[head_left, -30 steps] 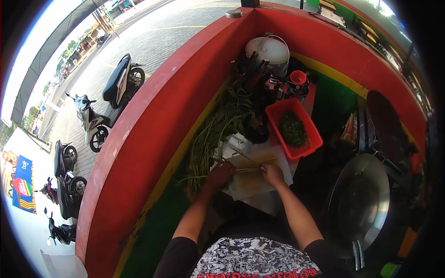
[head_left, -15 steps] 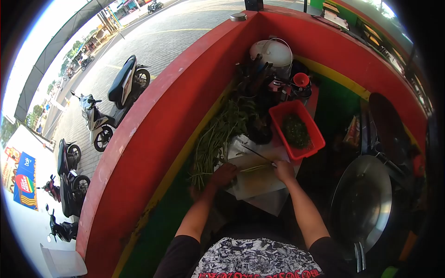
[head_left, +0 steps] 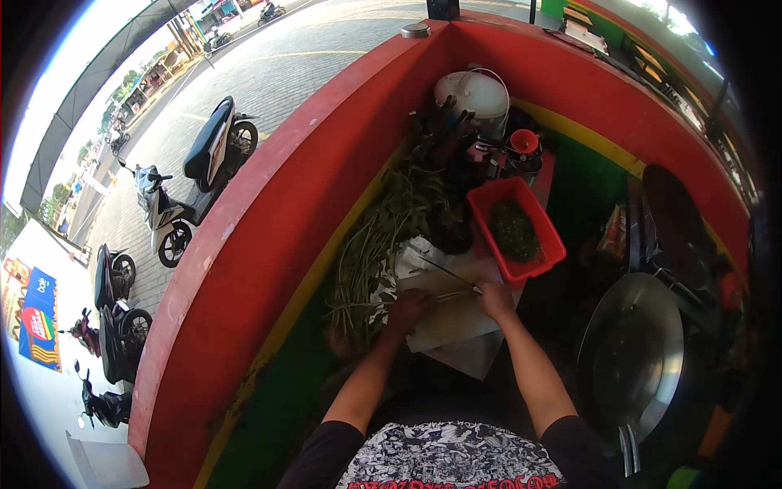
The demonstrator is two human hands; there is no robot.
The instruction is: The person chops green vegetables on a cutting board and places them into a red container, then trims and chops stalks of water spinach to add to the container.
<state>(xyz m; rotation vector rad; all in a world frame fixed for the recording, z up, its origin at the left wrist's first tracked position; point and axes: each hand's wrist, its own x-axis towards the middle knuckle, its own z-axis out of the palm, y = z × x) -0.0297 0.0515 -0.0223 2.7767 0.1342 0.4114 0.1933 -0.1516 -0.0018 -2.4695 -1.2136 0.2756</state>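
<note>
My right hand [head_left: 494, 301] is wrapped round the handle of a knife [head_left: 446, 270], whose blade points up and to the left above the pale cutting board [head_left: 456, 328]. At the board's left edge, my left hand [head_left: 409, 310] is closed on thin green vegetable stalks [head_left: 448, 294], whose ends stretch across the board towards my right hand. A big heap of leafy green stems [head_left: 366, 248] lies just beyond and left of my left hand. Past the knife, a red plastic basin [head_left: 539, 267] contains chopped greens [head_left: 515, 231].
A white lidded bucket [head_left: 472, 94], a red funnel-like top [head_left: 524, 142] and dark utensils stand in the far corner. To the right is a large wok [head_left: 634, 359]. A red low wall [head_left: 269, 204] runs along the left, with parked scooters [head_left: 163, 208] outside.
My left hand has shifted right along the board, closer to the knife, and less stalk shows between my hands. The knife hand has moved only slightly.
</note>
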